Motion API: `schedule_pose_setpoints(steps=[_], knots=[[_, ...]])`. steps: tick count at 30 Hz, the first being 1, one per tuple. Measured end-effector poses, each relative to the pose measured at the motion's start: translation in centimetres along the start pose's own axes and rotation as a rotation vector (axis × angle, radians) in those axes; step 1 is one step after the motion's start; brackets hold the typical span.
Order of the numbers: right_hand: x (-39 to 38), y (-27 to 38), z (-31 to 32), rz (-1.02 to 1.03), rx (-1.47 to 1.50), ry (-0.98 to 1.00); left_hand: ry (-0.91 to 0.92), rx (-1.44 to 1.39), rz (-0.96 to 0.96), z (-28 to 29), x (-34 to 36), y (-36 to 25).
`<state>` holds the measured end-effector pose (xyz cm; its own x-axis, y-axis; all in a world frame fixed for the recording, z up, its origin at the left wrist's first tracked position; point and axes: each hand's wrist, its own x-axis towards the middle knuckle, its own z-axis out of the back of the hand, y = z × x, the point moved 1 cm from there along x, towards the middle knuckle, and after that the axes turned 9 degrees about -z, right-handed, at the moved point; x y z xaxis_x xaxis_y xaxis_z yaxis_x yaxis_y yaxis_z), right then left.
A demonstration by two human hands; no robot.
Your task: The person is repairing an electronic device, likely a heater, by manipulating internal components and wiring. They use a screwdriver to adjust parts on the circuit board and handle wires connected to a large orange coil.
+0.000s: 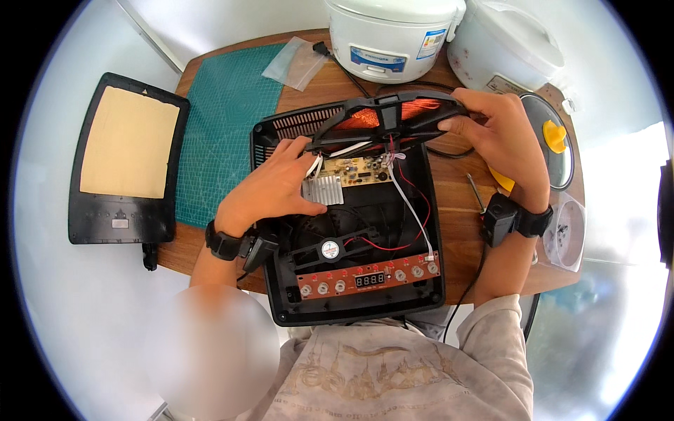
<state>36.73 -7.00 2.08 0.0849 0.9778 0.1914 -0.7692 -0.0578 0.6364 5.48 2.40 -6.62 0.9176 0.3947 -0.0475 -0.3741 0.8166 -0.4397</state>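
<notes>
I have the black housing [289, 307] at the table's near side, its lower edge jutting past the wooden tabletop [460, 217] toward the lap. On its left, the green cutting mat [228, 98] runs close along the wall of the housing, with the black panel [123, 223] beyond; on its right I see a strip of wood, then a screwdriver [475, 189] and a clear container [567, 238] near the table's edge. The white rice cooker [400, 45] bounds the far side, near the raised coil frame [390, 112]. That frame stands tilted over the housing's far part, wires running down toward the circuit board [365, 172]. My right hand [502, 133] grasps its right end, thumb on the near face, fingers curled over the top. My left hand [270, 181] is spread, fingertips at the frame's left end, thumb splayed well apart by the silver heat sink [324, 189]; whether the thumb touches it, I cannot tell.
</notes>
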Motion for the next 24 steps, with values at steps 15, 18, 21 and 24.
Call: schedule_pose_setpoints(steps=[15, 18, 21, 24], knots=[[0.08, 0.42, -0.11, -0.024, 0.005, 0.023, 0.007, 0.013, -0.023, 0.07, -0.1, 0.26], [-0.02, 0.38, -0.11, -0.002, -0.006, 0.009, 0.025, 0.025, -0.025, 0.02, -0.02, 0.39], [-0.09, 0.08, -0.28, 0.032, 0.013, -0.004, 0.024, 0.027, -0.033, 0.0, -0.14, 0.47], [-0.15, 0.34, -0.28, -0.016, 0.02, 0.013, -0.011, 0.028, -0.06, -0.38, -0.31, 0.82]])
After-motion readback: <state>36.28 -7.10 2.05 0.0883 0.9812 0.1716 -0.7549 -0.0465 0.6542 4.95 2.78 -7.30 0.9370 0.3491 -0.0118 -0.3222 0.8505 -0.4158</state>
